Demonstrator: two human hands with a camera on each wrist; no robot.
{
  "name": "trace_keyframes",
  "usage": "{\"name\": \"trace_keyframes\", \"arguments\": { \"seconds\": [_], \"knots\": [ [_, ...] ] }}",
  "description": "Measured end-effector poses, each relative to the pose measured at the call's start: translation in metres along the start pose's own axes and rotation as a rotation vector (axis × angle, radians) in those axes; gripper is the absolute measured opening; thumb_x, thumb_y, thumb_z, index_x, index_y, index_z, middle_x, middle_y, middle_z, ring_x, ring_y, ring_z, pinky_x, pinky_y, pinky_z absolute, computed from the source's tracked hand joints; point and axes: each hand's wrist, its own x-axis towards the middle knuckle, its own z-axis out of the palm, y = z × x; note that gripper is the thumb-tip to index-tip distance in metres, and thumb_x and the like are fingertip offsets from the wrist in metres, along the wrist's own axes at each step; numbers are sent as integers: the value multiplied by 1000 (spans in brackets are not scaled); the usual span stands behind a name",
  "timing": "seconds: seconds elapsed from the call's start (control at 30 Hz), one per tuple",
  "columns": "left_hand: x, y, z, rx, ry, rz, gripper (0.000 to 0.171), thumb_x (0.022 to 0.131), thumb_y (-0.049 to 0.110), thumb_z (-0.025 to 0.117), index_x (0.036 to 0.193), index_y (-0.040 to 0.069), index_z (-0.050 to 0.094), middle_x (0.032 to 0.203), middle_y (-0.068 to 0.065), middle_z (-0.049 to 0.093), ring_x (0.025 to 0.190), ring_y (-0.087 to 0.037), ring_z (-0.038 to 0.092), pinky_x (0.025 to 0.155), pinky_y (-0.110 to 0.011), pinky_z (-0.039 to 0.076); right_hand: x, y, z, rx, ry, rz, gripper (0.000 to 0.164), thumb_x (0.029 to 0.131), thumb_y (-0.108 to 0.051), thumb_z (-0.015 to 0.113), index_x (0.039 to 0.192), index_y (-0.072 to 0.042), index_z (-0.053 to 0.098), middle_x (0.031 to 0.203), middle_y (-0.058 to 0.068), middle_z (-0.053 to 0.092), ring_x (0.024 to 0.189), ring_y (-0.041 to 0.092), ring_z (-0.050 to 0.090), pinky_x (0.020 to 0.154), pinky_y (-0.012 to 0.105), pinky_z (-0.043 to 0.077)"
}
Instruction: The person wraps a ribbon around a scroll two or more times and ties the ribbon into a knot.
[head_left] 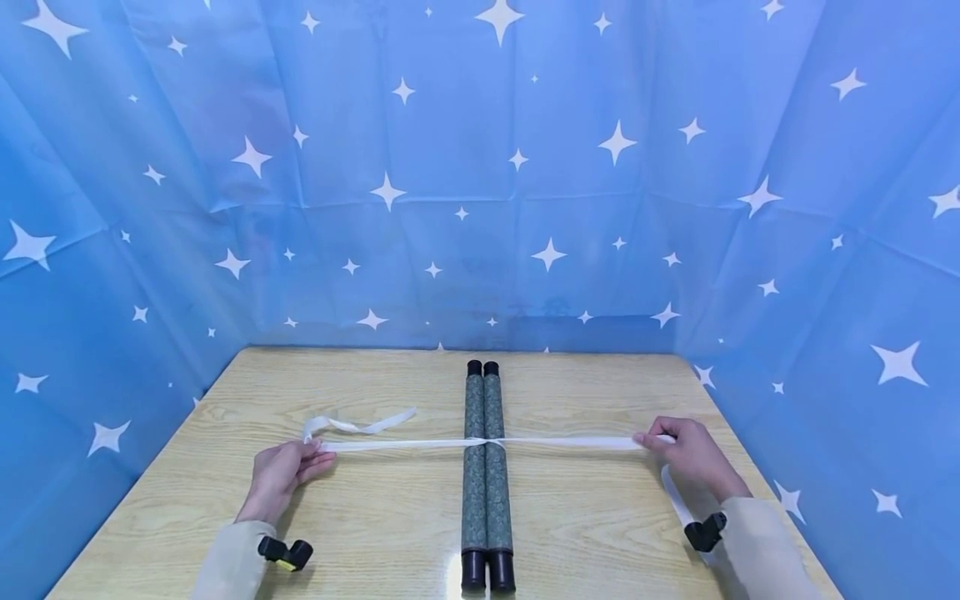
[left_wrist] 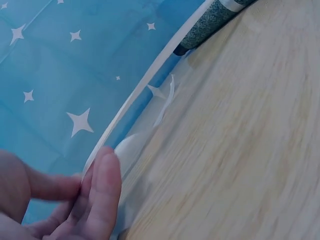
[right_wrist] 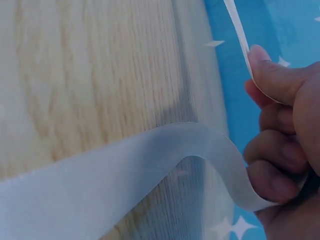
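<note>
Rolls (head_left: 474,492), two, green, black ends: side by side on the tabletop (head_left: 375,517), long axis front to back. Ribbon (head_left: 592,442), white: crossed over them near mid-length, stretching sideways, square to them. Left hand (head_left: 281,473): pinching its left length. Right hand (head_left: 693,454): pinching its right. Rolls about midway; neither hand clearly nearer.

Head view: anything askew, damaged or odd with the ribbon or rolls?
Nothing stands out. The two green rolls lie side by side on the table; the white ribbon looks taut between left hand and right hand. Its ends trail loose, but no damage is visible.
</note>
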Motion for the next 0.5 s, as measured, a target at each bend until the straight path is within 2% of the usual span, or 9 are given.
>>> {"name": "trace_keyframes", "arguments": {
  "seconds": [0.1,0.2,0.37,0.43,0.5],
  "knots": [
    [1,0,-2,-34,-45,-10,31,97,-1,53,122,-18,48,81,-13,72,80,-23,72,82,-32,54,-1,2,-2,41,-36,37,46,93,-54,60,84,-10,64,70,4,50,64,18,43,61,32,38],
    [1,3,-7,-113,-83,-14,29,99,2,51,123,-13,48,84,-13,72,85,-25,72,86,-35,52,-3,4,-6,34,-31,50,46,92,-56,59,88,-11,66,69,3,50,59,16,40,58,31,38],
    [0,14,-24,-346,-134,4,11,102,6,50,107,1,58,90,-10,70,91,-22,70,95,-37,47,-6,8,-22,-9,29,43,44,91,-57,60,92,-13,69,69,4,53,56,15,40,56,31,37],
    [0,19,-33,-420,-144,15,12,102,6,51,100,4,62,92,-10,70,93,-22,70,96,-37,46,-7,12,-30,-25,62,42,44,91,-56,61,93,-13,70,72,5,57,57,15,42,55,30,38],
    [-1,24,-42,-456,-129,24,13,102,6,52,97,6,64,92,-11,71,93,-22,70,96,-37,46,-9,16,-39,-44,105,35,43,92,-54,61,95,-11,70,77,7,61,60,14,45,55,30,39]
  ]
}}
